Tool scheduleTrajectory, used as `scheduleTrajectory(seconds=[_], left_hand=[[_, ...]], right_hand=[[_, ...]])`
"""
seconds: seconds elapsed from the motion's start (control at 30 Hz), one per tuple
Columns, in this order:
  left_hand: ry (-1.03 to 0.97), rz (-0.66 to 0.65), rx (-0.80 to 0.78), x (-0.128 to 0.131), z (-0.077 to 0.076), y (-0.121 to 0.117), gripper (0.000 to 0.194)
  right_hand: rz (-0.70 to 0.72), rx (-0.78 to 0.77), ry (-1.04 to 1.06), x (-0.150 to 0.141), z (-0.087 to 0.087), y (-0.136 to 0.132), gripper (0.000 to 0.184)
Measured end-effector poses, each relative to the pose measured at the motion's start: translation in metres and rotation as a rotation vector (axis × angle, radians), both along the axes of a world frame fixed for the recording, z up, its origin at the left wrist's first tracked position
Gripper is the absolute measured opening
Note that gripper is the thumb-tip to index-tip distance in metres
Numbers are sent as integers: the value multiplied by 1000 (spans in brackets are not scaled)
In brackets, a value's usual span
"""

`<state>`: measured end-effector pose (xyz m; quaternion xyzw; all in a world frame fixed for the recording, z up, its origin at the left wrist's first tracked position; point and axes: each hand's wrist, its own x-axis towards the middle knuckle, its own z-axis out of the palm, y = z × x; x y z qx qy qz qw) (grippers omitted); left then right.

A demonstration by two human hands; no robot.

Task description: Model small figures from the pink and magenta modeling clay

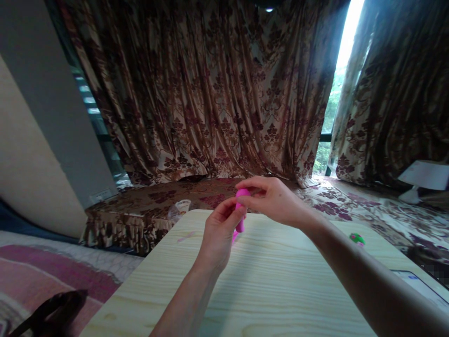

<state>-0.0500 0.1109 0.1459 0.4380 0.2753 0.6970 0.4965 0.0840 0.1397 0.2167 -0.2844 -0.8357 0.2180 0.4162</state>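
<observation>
Above the far part of the wooden table [273, 281], both hands meet at a bright pink cylinder [240, 225] with a rounded top, held roughly upright. My left hand [220, 229] pinches its side between thumb and fingers. From the right, my right hand [275, 201] grips the upper end with thumb and fingertips. I cannot make out what the cylinder is made of. Just below it a smaller bright pink piece [235, 237] shows, partly hidden by my left hand.
A small green item with pink spots [357, 239] lies right of my right forearm. Nearer is a flat screen device [421, 285]. A clear plastic container [180, 208] stands beyond the table's far left corner. Behind are a cloth-covered ledge, patterned curtains [217, 93] and a white lamp [424, 175].
</observation>
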Motion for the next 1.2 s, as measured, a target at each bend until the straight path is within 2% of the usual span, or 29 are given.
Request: scheduleTrajectory(seconds=[0.2, 0.37, 0.53, 0.63, 0.7, 0.83, 1.07, 1.2], left_hand=[[-15, -3, -15, 1, -3, 1, 22], [-125, -55, -92, -3, -3, 1, 28], [-193, -43, -87, -2, -3, 3, 23], [-189, -61, -86, 2, -2, 3, 18], [-175, -35, -84, 4, -1, 3, 17], [-104, 44, -60, 7, 0, 3, 18], [246, 248, 19, 8, -3, 11, 29], [317, 325, 29, 7, -6, 16, 33]], right_hand=[[10, -13, -7, -3, -3, 1, 27], [-14, -52, 128, 11, -2, 4, 31], [-45, -183, 131, 14, -31, 1, 33], [-121, -146, 76, 8, -47, -6, 34], [-179, -89, 41, 4, -53, -10, 29], [-207, -55, 42, -1, -58, -12, 18], [-233, -52, 68, -5, -67, -10, 16], [-260, -55, 82, -10, -71, -9, 15]])
